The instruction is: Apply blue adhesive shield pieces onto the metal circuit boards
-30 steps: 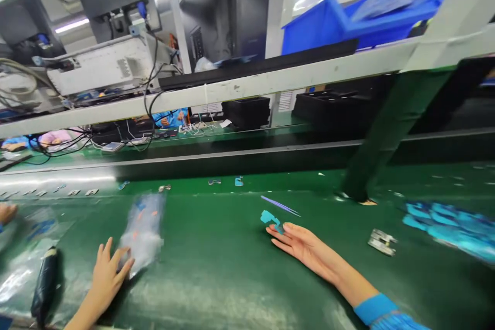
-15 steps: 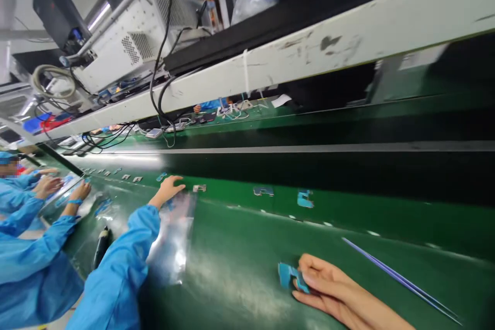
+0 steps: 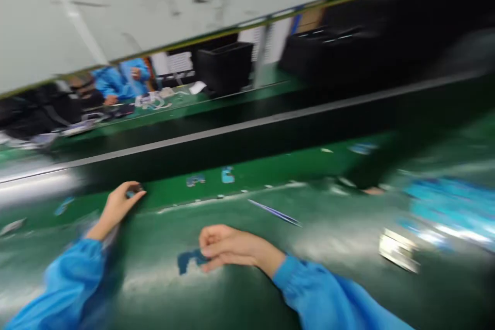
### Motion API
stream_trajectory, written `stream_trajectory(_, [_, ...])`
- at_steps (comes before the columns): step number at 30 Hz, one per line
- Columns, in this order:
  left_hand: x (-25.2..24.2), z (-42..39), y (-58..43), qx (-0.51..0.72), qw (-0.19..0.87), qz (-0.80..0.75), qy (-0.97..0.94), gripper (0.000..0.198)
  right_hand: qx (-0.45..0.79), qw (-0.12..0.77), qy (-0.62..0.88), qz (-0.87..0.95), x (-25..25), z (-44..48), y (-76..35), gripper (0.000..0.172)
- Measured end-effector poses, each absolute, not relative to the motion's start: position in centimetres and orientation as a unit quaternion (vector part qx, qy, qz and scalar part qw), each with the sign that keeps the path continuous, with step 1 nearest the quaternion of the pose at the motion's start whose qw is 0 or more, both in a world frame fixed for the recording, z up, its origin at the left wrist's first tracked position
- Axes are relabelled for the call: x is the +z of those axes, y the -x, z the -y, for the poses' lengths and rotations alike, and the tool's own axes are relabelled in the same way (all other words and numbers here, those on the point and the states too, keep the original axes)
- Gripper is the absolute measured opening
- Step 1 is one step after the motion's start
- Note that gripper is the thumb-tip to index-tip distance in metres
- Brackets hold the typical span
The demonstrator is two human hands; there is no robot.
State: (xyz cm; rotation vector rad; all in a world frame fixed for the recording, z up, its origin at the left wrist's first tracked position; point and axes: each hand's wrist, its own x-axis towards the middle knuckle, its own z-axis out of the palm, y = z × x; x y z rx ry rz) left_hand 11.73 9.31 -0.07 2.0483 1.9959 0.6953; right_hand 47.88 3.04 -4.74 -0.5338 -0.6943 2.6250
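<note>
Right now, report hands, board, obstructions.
Right hand pinching blue board. Left hand at small part, grip unclear. No obstruction seen; tweezers lie beyond right hand.

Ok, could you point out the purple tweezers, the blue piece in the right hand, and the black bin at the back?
Purple tweezers [image 3: 273, 212]: head view, middle of their length.
Blue piece [image 3: 184, 259]: head view, its uncovered left part.
Black bin [image 3: 226, 68]: head view, its near side.

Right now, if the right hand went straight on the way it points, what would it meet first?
Probably the left arm's blue sleeve, with the blue notched board in the right hand leading; depth is unclear, it might pass over.
</note>
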Motion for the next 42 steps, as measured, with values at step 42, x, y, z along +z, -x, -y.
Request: stream_trajectory(42, [-5.1, 2.9, -35.4, 0.322, 0.656, -0.411, -0.546, 0.053, 0.675, 0.475, 0.448, 0.345, -5.0, 1.9, -57.0, 0.027])
